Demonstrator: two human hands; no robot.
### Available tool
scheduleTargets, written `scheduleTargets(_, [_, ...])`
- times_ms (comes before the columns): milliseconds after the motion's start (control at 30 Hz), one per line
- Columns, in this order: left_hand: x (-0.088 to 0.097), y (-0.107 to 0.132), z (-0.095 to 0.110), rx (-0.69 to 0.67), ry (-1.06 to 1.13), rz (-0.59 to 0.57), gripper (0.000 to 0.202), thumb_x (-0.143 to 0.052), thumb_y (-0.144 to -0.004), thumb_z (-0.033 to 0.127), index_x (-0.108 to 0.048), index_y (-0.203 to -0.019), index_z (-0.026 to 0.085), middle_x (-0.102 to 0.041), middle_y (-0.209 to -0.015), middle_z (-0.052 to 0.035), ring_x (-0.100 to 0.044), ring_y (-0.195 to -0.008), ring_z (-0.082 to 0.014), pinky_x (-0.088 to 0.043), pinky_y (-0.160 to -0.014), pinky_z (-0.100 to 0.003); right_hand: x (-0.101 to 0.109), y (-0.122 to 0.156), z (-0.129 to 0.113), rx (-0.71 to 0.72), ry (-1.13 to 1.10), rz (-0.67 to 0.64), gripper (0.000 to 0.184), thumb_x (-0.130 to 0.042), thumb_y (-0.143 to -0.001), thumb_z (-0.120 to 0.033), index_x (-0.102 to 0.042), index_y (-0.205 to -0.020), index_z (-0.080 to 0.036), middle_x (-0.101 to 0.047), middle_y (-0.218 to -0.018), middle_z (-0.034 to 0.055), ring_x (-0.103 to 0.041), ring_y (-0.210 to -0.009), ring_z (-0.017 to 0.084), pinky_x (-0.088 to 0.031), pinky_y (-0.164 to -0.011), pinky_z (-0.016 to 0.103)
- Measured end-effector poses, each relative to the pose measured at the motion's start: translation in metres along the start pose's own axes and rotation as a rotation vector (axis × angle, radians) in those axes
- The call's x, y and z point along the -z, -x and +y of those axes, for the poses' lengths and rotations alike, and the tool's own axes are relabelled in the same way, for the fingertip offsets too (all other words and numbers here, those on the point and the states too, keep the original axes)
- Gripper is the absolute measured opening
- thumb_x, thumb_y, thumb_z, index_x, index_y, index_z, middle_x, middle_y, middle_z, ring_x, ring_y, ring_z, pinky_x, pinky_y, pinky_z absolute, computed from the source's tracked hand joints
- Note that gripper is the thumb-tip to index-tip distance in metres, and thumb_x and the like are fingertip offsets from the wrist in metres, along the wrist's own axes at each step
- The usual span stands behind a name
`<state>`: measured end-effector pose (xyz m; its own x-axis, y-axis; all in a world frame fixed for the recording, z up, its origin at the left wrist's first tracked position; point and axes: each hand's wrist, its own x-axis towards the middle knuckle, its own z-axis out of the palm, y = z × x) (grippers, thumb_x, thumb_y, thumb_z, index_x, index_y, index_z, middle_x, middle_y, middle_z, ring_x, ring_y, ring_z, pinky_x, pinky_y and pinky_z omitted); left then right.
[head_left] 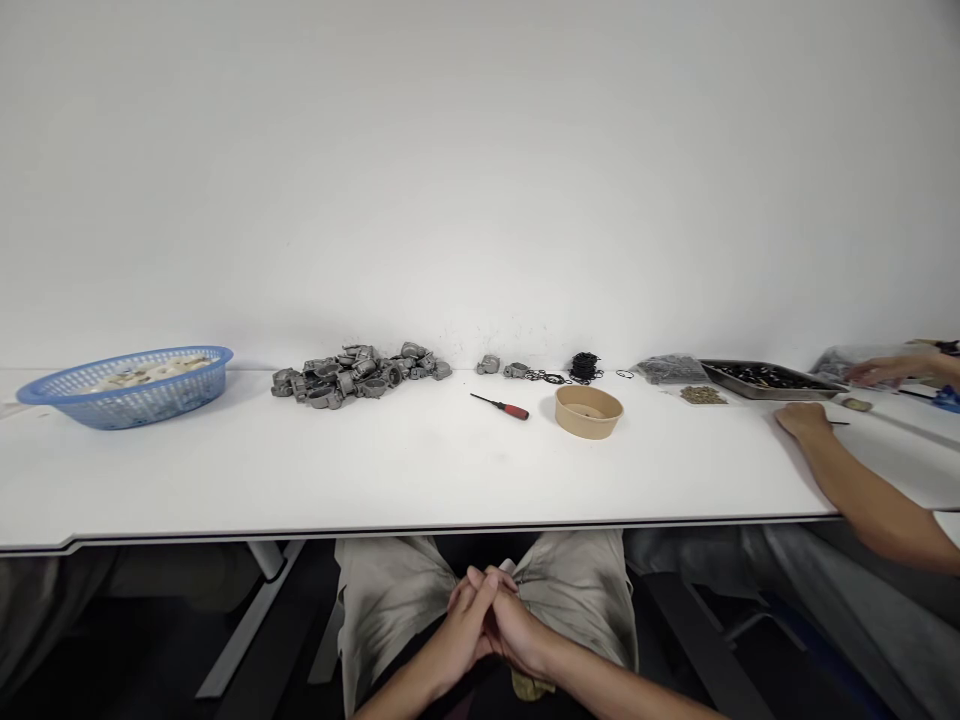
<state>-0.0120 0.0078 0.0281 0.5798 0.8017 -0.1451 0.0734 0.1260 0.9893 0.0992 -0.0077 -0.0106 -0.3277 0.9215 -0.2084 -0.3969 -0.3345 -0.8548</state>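
Tbl (pixel 450 485) front free; screwdriver (pixel 513 410), bowl (pixel 589 424) mid-way, co-worker's arm (pixel 862 490) blocks R

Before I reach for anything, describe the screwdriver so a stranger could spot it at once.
On the white table, find the round tan bowl. Just left of it lies the screwdriver, its dark shaft pointing left. Its red handle sets it apart from the grey parts and black rings nearby.

White table (pixel 420 485) under blue basket (pixel 150 405), grey parts (pixel 352 378), screwdriver (pixel 514 411), bowl (pixel 583 425).
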Motion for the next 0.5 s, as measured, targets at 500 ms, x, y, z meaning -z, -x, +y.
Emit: scheduleTargets(500, [-0.0013, 0.0011, 0.0013, 0.018, 0.024, 0.013, 0.075, -0.047, -0.082, 0.084, -0.068, -0.107, 0.016, -0.062, -0.117, -0.0146, -0.052, -0.124, -0.0334, -0.038, -0.117, -0.05, -0.0003, -0.0005, -0.0009, -0.008, -0.012, 0.0, 0.065, -0.059, -0.082, -0.081, -0.061, -0.092, -0.017, -0.062, -0.077, 0.0044, -0.065, -0.077, 0.022, -0.058, -0.079, 0.045])
